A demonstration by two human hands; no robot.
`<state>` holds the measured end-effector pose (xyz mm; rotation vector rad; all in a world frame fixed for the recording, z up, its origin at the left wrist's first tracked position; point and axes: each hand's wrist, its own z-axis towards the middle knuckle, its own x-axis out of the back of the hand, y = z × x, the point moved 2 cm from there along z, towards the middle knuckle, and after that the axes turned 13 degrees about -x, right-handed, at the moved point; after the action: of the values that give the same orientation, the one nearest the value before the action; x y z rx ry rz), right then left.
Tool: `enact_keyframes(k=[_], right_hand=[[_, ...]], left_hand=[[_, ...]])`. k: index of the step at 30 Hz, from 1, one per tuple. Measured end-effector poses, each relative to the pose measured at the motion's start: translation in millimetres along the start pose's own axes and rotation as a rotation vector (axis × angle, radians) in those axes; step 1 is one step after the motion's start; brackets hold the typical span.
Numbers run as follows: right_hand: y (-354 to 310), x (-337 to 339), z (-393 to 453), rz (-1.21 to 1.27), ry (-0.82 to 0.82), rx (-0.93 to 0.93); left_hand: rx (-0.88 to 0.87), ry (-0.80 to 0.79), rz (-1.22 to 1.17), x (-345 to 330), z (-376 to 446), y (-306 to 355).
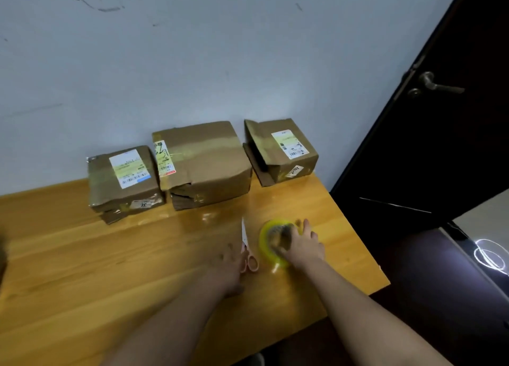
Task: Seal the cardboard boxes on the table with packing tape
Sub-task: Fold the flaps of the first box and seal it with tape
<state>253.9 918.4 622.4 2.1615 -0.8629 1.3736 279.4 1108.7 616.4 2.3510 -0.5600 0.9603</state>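
Barely started by the looks of it: three cardboard boxes [203, 164] sit unsealed at 12 o'clock on the table [82, 255], right hand [303, 244] has its grip around the tape roll [271, 241] at 3 o'clock, left hand [231, 266] lies flat, fingers relaxed, touching the scissors [248, 251].

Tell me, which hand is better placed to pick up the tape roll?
The right hand: it already lies on the yellow tape roll. The left hand is beside the pink scissors.
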Motion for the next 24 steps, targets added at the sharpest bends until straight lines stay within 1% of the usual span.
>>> enact_keyframes(k=[3,4,6,8,10,13,15,18,21,24], right_hand=[[-2,-8,21,0.24,-0.089,-0.115],[-2,-11,27,0.283,-0.119,-0.133],[-3,-16,37,0.233,-0.153,-0.117],[0,-18,45,0.146,-0.127,-0.091],[3,-20,52,0.111,-0.114,-0.07],[6,-23,57,0.079,-0.115,-0.076],[6,-24,60,0.086,-0.12,-0.085],[6,-23,61,0.107,-0.13,-0.073],[5,-18,58,0.114,-0.093,-0.059],[-1,-14,45,0.15,-0.079,-0.039]], left_hand=[[0.078,0.093,-0.069,-3,25,17],[0.101,0.11,-0.1,-5,34,21],[0.123,0.113,-0.094,-12,46,26],[0.129,0.13,-0.019,-15,49,26],[0.165,0.162,0.051,-15,48,19],[0.238,0.2,0.078,-17,46,7],[0.323,0.22,-0.003,-18,47,4],[0.457,0.23,-0.192,-20,45,1],[0.434,0.254,-0.355,-24,38,-10],[0.415,0.351,-0.624,-32,22,-34]])
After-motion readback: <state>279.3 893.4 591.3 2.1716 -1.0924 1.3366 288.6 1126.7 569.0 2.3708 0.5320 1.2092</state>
